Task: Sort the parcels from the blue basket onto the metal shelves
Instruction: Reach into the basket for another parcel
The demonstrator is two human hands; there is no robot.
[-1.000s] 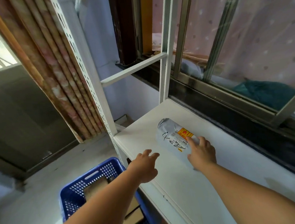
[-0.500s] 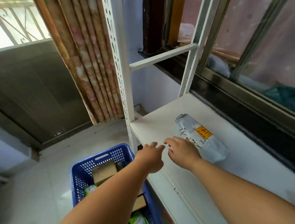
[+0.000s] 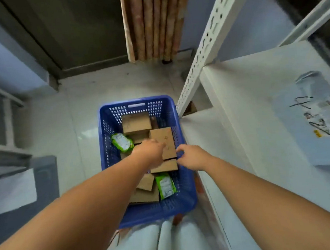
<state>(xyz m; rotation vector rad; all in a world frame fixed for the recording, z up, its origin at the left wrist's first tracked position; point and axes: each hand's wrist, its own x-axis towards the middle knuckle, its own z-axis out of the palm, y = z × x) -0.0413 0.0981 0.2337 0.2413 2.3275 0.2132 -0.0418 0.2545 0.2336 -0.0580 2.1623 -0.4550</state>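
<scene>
The blue basket [image 3: 108, 129] stands on the floor below me, holding several brown cardboard boxes and two green-and-white pouches [image 3: 122, 142]. My left hand [image 3: 149, 153] reaches down into the basket, over a flat cardboard box [image 3: 164, 139], with nothing gripped. My right hand [image 3: 192, 156] hovers over the basket's right rim, fingers loosely curled and empty. A grey plastic parcel [image 3: 319, 115] with black writing and a yellow label lies on the white metal shelf [image 3: 248, 107] at the right.
A perforated white shelf upright [image 3: 208, 41] rises beside the basket. A lower shelf board [image 3: 202, 131] sits just right of the basket. A striped curtain [image 3: 155, 20] hangs at the back. A second shelf unit [image 3: 4, 123] and a grey box stand at the left.
Both hands left the grey parcel on the shelf and dropped to the basket. My view swung down and left from the shelf to the basket.
</scene>
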